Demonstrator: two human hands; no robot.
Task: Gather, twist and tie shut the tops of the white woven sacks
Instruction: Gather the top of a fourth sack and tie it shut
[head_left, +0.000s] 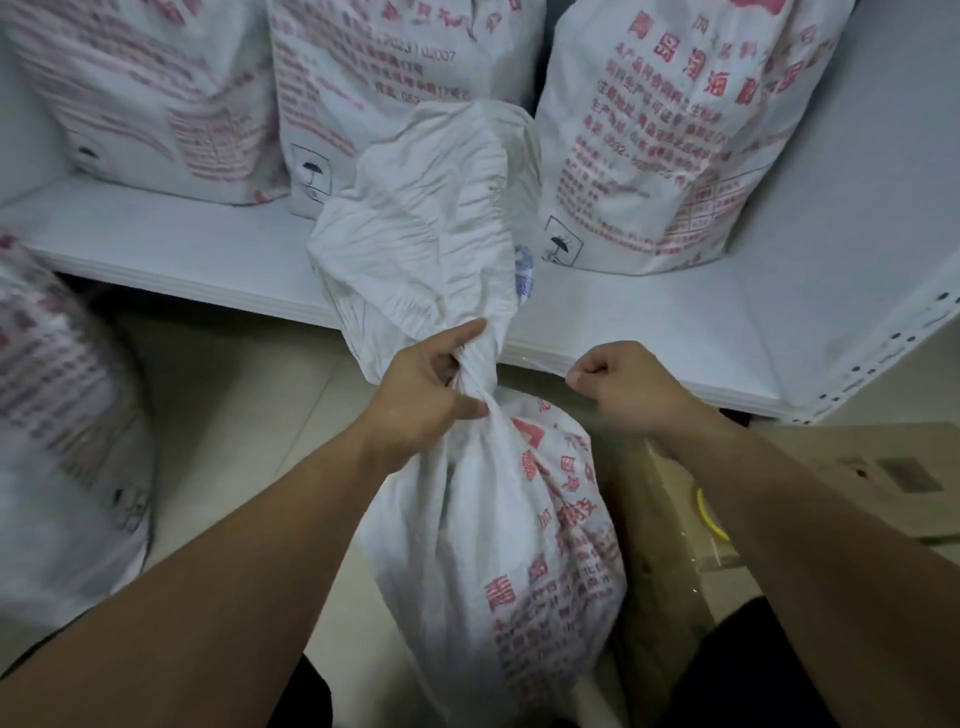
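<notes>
A white woven sack (498, 545) with red print stands on the floor between my arms. Its top is gathered into a twisted neck (475, 376), and the loose crumpled cloth (426, 234) fans out above. My left hand (426, 400) grips the neck, fingers and thumb curled round it. My right hand (623, 384) is a fist just right of the neck, thumb and forefinger pinching what looks like a thin pale tie (540, 367) that runs taut toward the neck.
Three filled printed sacks (156, 93) (374, 78) (675, 135) stand on a low white shelf (182, 244) behind. Another sack (57, 441) is on the floor at left. A cardboard box (810, 467) with a yellow loop sits right, under the perforated shelf post (893, 338).
</notes>
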